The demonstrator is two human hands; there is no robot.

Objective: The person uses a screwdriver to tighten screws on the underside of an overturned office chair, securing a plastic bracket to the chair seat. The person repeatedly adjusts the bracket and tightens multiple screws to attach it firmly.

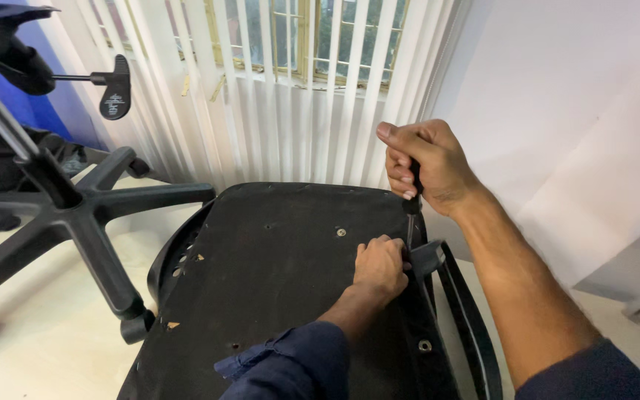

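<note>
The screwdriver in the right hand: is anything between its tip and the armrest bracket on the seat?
Nothing visible blocks it. The right hand grips the screwdriver upright, and its shaft runs straight down to the bracket. The left hand rests on the seat beside the shaft, touching the bracket. The tip itself is hidden.

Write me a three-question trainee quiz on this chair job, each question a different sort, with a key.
1. True or false: the right hand grips a screwdriver held upright, tip down.
2. Where does the left hand rest? A) on the chair base B) at the armrest bracket on the edge of the upturned seat C) on the blinds
3. Fill in: the five-legged chair base lies to the ___ of the seat.

Key: 1 true; 2 B; 3 left
</note>
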